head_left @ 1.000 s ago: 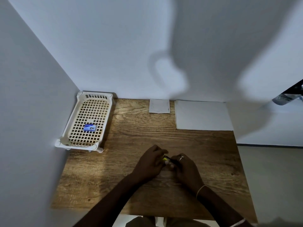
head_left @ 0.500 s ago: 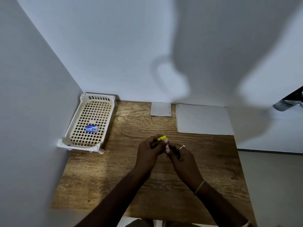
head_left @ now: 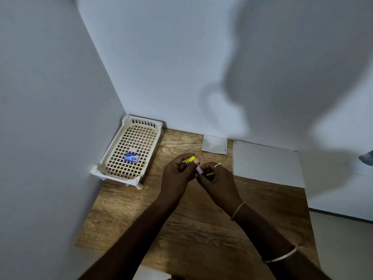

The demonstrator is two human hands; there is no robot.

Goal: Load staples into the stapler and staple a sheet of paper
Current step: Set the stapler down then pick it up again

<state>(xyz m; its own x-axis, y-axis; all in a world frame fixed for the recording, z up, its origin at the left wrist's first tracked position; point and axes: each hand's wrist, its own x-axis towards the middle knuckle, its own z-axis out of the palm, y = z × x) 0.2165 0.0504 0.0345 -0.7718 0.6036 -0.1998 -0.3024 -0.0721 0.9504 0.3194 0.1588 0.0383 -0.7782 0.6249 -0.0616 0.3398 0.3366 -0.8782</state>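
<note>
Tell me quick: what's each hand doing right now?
Left hand: closed, holding the yellow stapler.
Right hand: closed, pinching the stapler's other end.

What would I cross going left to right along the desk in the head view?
Cream basket holding the blue staple box → left hand → yellow stapler held by both hands → right hand → large white sheet. The small slip at the back overlaps the hands, so I leave it out.
</note>
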